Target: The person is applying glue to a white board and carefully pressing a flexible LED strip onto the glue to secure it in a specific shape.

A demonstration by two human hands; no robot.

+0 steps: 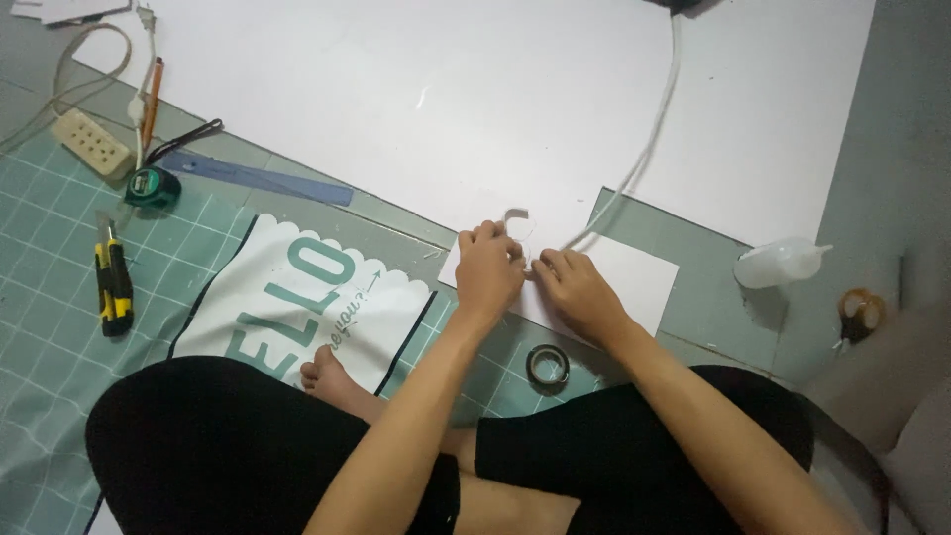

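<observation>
While the person sat cross-legged on the floor, both hands met over a small white sheet (634,282) lying just beside the large white board (446,99). The left hand (487,269) was closed, fingers pinched on a curled strip of tape (516,215) that stood up above the knuckles. The right hand (575,287) pressed fingertips down at the small sheet's near edge, bent rather than spread; whether it also gripped the strip I could not tell. As far as I could judge, the taping looked barely begun: one strip in hand, nothing plainly stuck down. The tape roll (547,364) lay near the knee, the yellow cutter (114,282) and tape measure (152,186) well apart at the left.
</observation>
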